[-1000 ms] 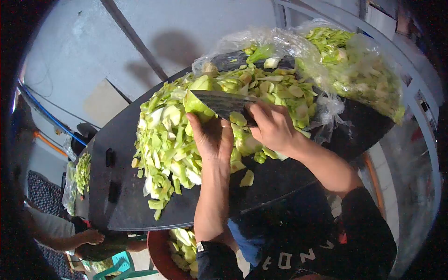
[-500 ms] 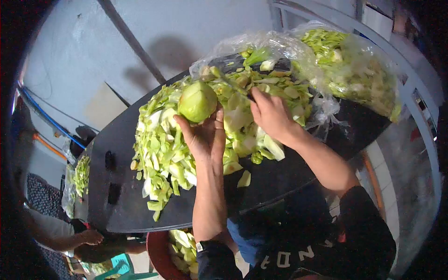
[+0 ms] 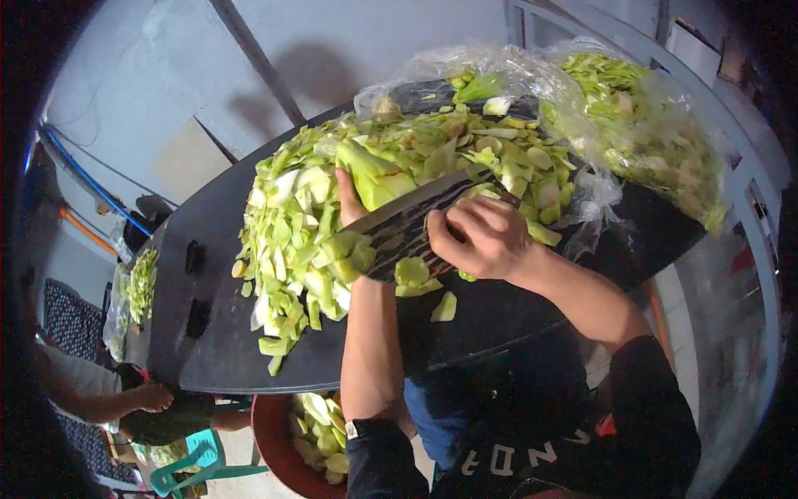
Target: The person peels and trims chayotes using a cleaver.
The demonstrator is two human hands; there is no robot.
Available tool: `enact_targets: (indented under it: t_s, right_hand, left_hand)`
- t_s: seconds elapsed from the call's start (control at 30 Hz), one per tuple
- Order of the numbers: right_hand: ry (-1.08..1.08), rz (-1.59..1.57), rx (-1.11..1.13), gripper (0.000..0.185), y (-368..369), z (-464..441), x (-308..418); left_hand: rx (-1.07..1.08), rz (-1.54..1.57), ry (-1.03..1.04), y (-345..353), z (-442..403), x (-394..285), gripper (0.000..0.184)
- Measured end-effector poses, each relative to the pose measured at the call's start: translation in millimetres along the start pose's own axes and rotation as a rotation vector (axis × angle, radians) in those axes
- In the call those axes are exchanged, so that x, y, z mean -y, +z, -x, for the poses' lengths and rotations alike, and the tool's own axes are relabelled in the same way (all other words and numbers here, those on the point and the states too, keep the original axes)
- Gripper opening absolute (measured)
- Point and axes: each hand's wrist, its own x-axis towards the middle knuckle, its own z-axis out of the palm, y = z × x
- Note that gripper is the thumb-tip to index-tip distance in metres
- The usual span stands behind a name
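My right hand [image 3: 482, 237] is closed around the handle end of a wide knife [image 3: 416, 224], whose blade slants down to the left across my other hand. Bits of green peel cling to the blade. Behind it, my left hand [image 3: 350, 198] holds a green, partly peeled vegetable [image 3: 372, 173]; most of its fingers are hidden by the blade. Both hands are over a large heap of green peelings [image 3: 291, 216] on the dark table [image 3: 224, 333].
Clear plastic bags of green peelings [image 3: 657, 141] lie at the back right. A red tub [image 3: 270, 432] of pale pieces stands below the table's front edge. Another person's hand [image 3: 154, 397] shows at lower left, near a green plastic stool [image 3: 195, 464].
The knife has swung from above the heap to in front of my left hand, its blade now broad to the view. The vegetable has tilted in my left hand.
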Motion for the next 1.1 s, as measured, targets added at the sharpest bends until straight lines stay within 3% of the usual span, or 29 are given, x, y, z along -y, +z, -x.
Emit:
enact_targets:
  t_s: [0.1,0.13,0.2,0.27,0.4,0.47,0.6,0.67,0.77,0.9,0.93,1.0,1.07,1.1]
  right_hand:
    - [0.059,0.073,0.014,0.016,6,2,-5]
    - [0.134,0.154,0.019,0.015,17,7,-14]
    - [0.349,0.085,0.158,0.011,20,15,-35]
    - [0.389,0.054,0.097,0.019,19,20,-47]
    - [0.340,0.049,0.163,0.022,8,16,-36]
    - [0.197,0.010,0.006,0.012,9,9,-24]
    - [0.139,-0.006,0.043,0.014,9,7,-15]
    - [0.155,-0.046,0.033,0.014,11,7,-22]
    - [0.398,-0.082,0.092,0.013,21,17,-39]
    - [0.252,-0.075,0.037,0.014,8,15,-33]
    - [0.229,-0.097,0.036,0.014,4,11,-27]
    - [0.170,-0.133,0.002,0.013,6,8,-23]
    - [0.338,-0.090,0.164,0.014,17,10,-36]
    - [0.448,-0.058,0.179,0.013,23,11,-45]
  left_hand:
    - [0.158,-0.023,-0.122,-25,-8,-8,0.055]
    - [-0.194,-0.306,0.066,5,12,8,0.056]
    - [0.003,-0.186,-0.039,22,19,0,0.050]
    - [-0.040,-0.256,-0.033,24,17,2,0.049]
    - [0.009,-0.220,-0.075,11,12,2,0.053]
    - [-0.140,-0.291,-0.024,10,7,7,0.057]
    - [-0.137,-0.441,-0.084,12,16,3,0.058]
    - [-0.106,-0.436,-0.097,10,13,-2,0.057]
    - [-0.049,-0.501,-0.166,24,19,-5,0.054]
    - [0.048,-0.441,-0.189,23,18,-2,0.058]
    - [-0.160,-0.410,-0.056,28,16,10,0.059]
    - [-0.170,-0.355,-0.156,27,17,9,0.057]
    - [0.004,-0.453,-0.121,11,15,6,0.055]
    - [-0.030,-0.455,-0.156,15,14,7,0.055]
